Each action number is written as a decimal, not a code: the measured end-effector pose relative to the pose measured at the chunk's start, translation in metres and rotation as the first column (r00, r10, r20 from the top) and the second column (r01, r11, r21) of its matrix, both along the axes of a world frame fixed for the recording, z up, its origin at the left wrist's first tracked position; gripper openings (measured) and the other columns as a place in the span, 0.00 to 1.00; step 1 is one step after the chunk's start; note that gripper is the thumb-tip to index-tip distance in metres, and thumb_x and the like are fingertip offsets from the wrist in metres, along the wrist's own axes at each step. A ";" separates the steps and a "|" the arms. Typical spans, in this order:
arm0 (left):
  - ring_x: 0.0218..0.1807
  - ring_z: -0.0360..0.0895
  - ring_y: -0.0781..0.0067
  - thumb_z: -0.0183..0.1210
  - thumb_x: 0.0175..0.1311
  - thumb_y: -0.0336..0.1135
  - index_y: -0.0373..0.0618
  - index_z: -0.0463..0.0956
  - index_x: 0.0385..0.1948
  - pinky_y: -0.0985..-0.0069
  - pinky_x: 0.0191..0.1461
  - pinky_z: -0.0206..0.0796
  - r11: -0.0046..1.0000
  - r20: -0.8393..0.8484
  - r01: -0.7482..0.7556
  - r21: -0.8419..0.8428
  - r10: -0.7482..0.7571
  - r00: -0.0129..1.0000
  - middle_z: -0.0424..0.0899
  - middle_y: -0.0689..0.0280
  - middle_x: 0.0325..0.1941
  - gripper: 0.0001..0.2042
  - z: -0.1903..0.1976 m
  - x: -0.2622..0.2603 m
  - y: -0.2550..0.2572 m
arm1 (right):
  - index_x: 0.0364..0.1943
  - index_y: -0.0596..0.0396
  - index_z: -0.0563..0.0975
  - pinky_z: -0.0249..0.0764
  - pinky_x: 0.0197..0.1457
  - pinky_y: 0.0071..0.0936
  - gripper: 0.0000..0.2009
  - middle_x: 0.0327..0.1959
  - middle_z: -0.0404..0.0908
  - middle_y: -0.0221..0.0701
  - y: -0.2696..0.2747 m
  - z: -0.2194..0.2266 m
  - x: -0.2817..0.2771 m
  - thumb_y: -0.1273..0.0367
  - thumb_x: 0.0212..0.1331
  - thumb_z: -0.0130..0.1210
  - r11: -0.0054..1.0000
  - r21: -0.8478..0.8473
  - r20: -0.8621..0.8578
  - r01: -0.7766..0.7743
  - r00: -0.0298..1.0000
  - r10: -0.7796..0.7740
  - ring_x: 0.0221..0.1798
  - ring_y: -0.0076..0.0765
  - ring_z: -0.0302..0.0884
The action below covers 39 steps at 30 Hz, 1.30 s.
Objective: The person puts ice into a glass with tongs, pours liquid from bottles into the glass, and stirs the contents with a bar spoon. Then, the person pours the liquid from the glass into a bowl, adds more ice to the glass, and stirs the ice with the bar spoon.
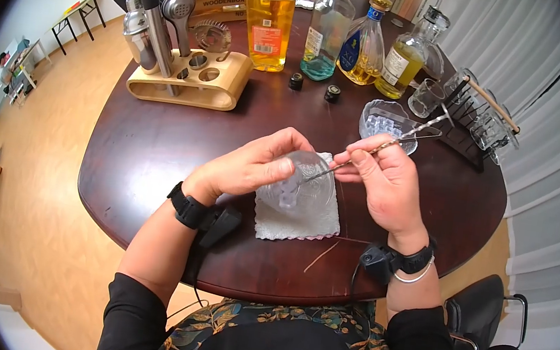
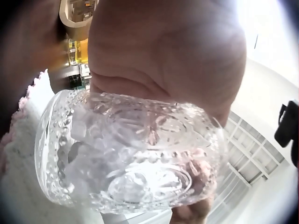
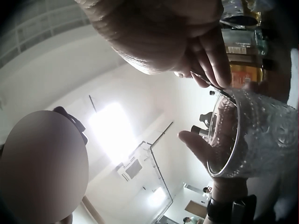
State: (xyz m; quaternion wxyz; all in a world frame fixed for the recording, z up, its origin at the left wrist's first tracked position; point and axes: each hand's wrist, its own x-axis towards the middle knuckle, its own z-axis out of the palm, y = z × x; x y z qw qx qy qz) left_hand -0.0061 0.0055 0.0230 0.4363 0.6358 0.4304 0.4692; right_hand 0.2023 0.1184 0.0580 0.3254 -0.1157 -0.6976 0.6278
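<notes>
My left hand point(image 1: 242, 167) grips a clear embossed glass point(image 1: 316, 190) by its side, thumb near the rim. Ice point(image 1: 288, 195) lies inside, and the left wrist view shows the raised pattern of the glass wall up close. Between its thumb and fingers, my right hand point(image 1: 390, 188) pinches a twisted metal bar spoon point(image 1: 407, 133). The spoon slants down to the left, its lower end inside the glass. Beneath the glass is a white cloth point(image 1: 298, 230) with a scalloped edge.
Beyond my right hand stands a clear bowl of ice point(image 1: 371, 116), near a rack of glasses point(image 1: 468, 121). Several bottles, one with orange liquor point(image 1: 268, 30), line the back. A wooden bar-tool stand point(image 1: 231, 92) is at the left. Two black caps point(image 1: 332, 93) lie on the dark table point(image 1: 154, 173).
</notes>
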 end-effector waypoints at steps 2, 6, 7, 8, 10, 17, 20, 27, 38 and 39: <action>0.59 0.67 0.71 0.42 0.63 0.70 0.36 0.65 0.56 0.74 0.64 0.56 1.000 -0.001 -0.006 0.020 0.006 1.000 0.73 0.61 0.55 0.40 0.002 0.006 0.001 | 0.42 0.61 0.72 0.80 0.44 0.23 0.07 0.37 0.81 0.35 -0.003 -0.002 -0.003 0.70 0.69 0.48 0.999 -0.044 -0.010 -0.021 1.000 0.020 0.40 0.26 0.81; 0.55 0.70 0.71 0.39 0.61 0.73 0.36 0.70 0.52 0.74 0.61 0.59 0.993 -0.065 -0.090 0.079 0.095 0.993 0.75 0.61 0.51 0.41 0.006 0.011 0.002 | 0.42 0.61 0.72 0.81 0.45 0.24 0.07 0.37 0.81 0.36 -0.004 -0.002 -0.004 0.70 0.69 0.49 0.999 -0.041 -0.041 0.006 0.999 -0.007 0.40 0.27 0.82; 0.54 0.71 0.71 0.39 0.61 0.74 0.36 0.70 0.50 0.74 0.61 0.59 0.991 -0.068 -0.101 0.086 0.107 0.992 0.76 0.61 0.50 0.41 0.004 0.011 0.003 | 0.42 0.61 0.72 0.81 0.45 0.24 0.07 0.37 0.81 0.36 -0.005 0.000 -0.003 0.70 0.69 0.49 0.999 -0.041 -0.063 0.016 0.998 -0.019 0.41 0.28 0.82; 0.53 0.71 0.72 0.39 0.63 0.70 0.37 0.71 0.51 0.74 0.60 0.60 0.990 -0.044 -0.103 0.095 0.107 0.993 0.77 0.62 0.49 0.38 0.001 0.010 0.004 | 0.42 0.61 0.72 0.81 0.45 0.24 0.07 0.37 0.81 0.36 -0.005 0.002 -0.002 0.70 0.69 0.49 0.999 -0.041 -0.084 0.027 0.996 -0.031 0.41 0.28 0.82; 0.52 0.71 0.72 0.41 0.68 0.63 0.38 0.71 0.51 0.75 0.59 0.61 0.987 0.006 -0.111 0.112 0.111 0.994 0.77 0.62 0.48 0.32 -0.005 0.008 0.006 | 0.42 0.61 0.71 0.81 0.45 0.24 0.07 0.37 0.81 0.36 -0.004 0.008 0.004 0.70 0.69 0.48 0.998 0.017 -0.141 0.054 0.989 -0.051 0.41 0.28 0.82; 0.50 0.73 0.72 0.39 0.64 0.69 0.36 0.71 0.49 0.74 0.57 0.63 0.983 0.029 -0.141 0.114 0.139 0.990 0.78 0.62 0.46 0.37 -0.012 0.007 0.009 | 0.38 0.57 0.78 0.80 0.43 0.31 0.09 0.38 0.83 0.37 0.000 0.023 0.019 0.81 0.53 0.57 0.597 0.802 -0.165 0.018 0.967 0.193 0.42 0.41 0.83; 0.50 0.73 0.72 0.39 0.60 0.74 0.35 0.71 0.49 0.73 0.58 0.63 0.984 0.027 -0.144 0.102 0.142 0.989 0.78 0.62 0.46 0.42 -0.012 0.008 0.010 | 0.38 0.56 0.78 0.80 0.43 0.33 0.12 0.38 0.83 0.34 -0.004 0.023 0.016 0.82 0.49 0.57 0.489 0.869 -0.039 -0.072 0.976 0.213 0.41 0.41 0.83; 0.50 0.75 0.68 0.42 0.64 0.67 0.35 0.72 0.49 0.72 0.57 0.64 0.974 0.031 -0.068 0.218 0.063 0.998 0.79 0.59 0.45 0.36 -0.008 0.012 0.009 | 0.39 0.58 0.78 0.76 0.41 0.29 0.07 0.35 0.81 0.34 -0.004 0.019 0.018 0.80 0.56 0.56 0.735 0.670 0.044 -0.104 0.994 0.100 0.36 0.40 0.81; 0.48 0.75 0.67 0.42 0.65 0.64 0.34 0.72 0.47 0.72 0.55 0.65 0.969 -0.005 -0.142 0.203 0.146 0.989 0.80 0.58 0.43 0.34 -0.010 0.010 0.007 | 0.42 0.61 0.73 0.81 0.43 0.22 0.07 0.37 0.81 0.36 -0.003 0.001 0.000 0.70 0.68 0.50 0.987 -0.143 -0.026 -0.069 0.997 0.066 0.41 0.27 0.82; 0.48 0.75 0.67 0.42 0.65 0.64 0.34 0.72 0.47 0.72 0.55 0.65 0.968 -0.011 -0.145 0.207 0.150 0.989 0.80 0.58 0.43 0.34 -0.009 0.009 0.007 | 0.42 0.61 0.72 0.81 0.43 0.22 0.08 0.37 0.81 0.36 -0.003 0.001 -0.001 0.69 0.68 0.50 0.982 -0.172 -0.039 -0.071 0.997 0.065 0.41 0.27 0.82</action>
